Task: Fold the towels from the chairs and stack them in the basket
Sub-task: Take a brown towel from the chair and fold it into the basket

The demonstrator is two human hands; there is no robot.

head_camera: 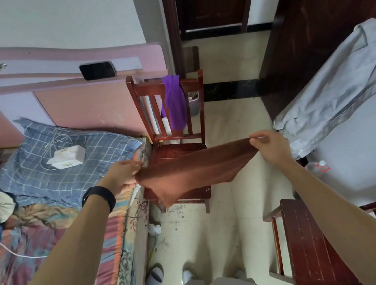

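A brown towel (190,172) hangs stretched in the air between my two hands, above the seat of a dark red wooden chair (176,148). My left hand (125,175) grips its left corner. My right hand (269,147) pinches the right corner, a little higher. The towel's lower edge sags to a point over the chair's front. A purple towel (174,101) is draped over the chair's backrest. No basket for the towels shows clearly.
A bed with a blue checked pillow (62,161) and a white box lies on the left, its edge beside the chair. A second wooden chair (311,243) stands at the lower right. A pale garment (340,87) lies on a white surface at right. A grey bin (193,104) stands behind the chair.
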